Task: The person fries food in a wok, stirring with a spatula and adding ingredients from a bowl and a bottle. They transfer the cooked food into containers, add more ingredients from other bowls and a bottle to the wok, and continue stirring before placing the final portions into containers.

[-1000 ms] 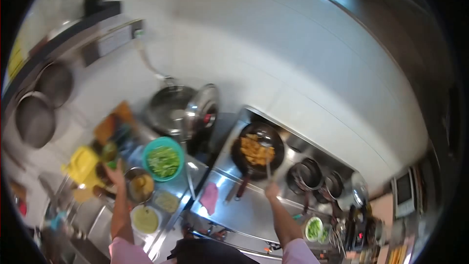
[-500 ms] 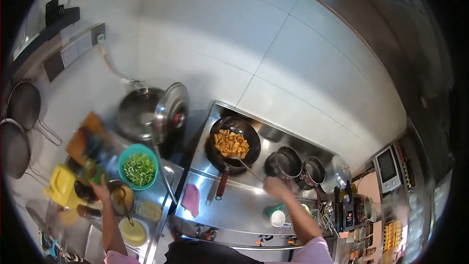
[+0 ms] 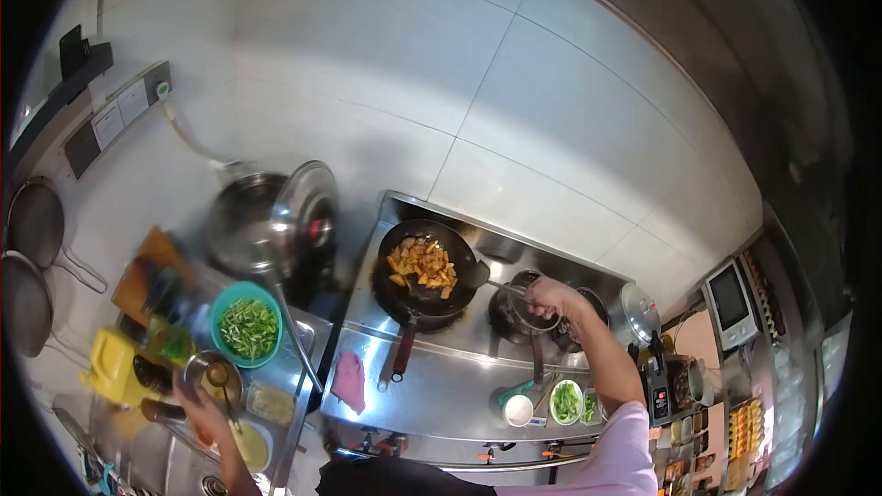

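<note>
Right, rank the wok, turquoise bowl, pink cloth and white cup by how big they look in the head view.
Largest to smallest:
1. Wok
2. Turquoise bowl
3. Pink cloth
4. White cup

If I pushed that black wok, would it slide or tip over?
The wok might rock, since its sides curve like a bowl. Its long handle, sticking out on one side, could make it swing round if nudged there. The yellow-brown food pieces look loose inside, so they would probably slide about.
</note>
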